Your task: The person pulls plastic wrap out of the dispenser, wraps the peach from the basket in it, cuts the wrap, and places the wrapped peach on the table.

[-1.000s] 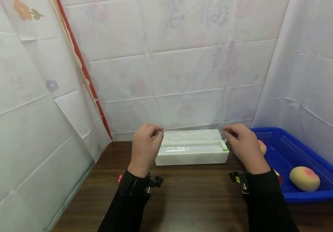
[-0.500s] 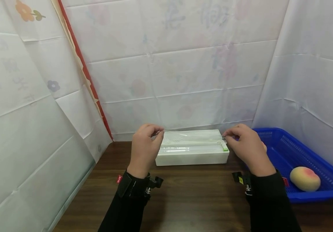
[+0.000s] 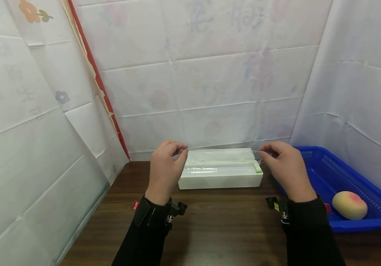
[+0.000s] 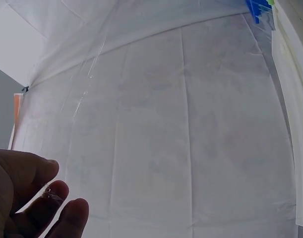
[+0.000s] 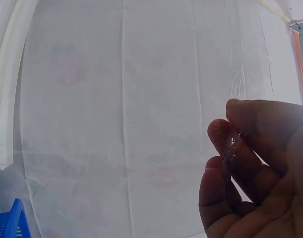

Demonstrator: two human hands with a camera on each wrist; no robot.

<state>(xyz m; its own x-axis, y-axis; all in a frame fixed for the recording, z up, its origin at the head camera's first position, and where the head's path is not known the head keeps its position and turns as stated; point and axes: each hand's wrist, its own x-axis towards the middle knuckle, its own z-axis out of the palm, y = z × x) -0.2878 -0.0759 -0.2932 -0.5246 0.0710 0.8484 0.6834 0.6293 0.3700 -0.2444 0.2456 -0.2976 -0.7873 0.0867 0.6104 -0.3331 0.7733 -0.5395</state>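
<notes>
A white cling film box [image 3: 222,182] lies lengthwise on the table with its lid up at the back and the clear roll showing inside. Clear cling film [image 3: 217,155] rises from it and spans the space between both hands, its upper edge a thin line. At the box's left end my left hand [image 3: 168,168] pinches one corner of the film between thumb and fingers. My right hand [image 3: 285,166] pinches the other corner just beyond the right end; in the right wrist view gathered film [image 5: 231,148] shows between the fingers.
A blue plastic basket [image 3: 326,162] stands at the right, close beside my right forearm, with a peach [image 3: 350,205] in it. White printed sheets [image 3: 210,74] hang behind and on both sides. Dark wood tabletop [image 3: 220,221] lies in front of the box.
My right hand has shifted slightly to the right, covering the farther peach, and the film's upper edge now shows as a straighter line. The left hand has hardly moved.
</notes>
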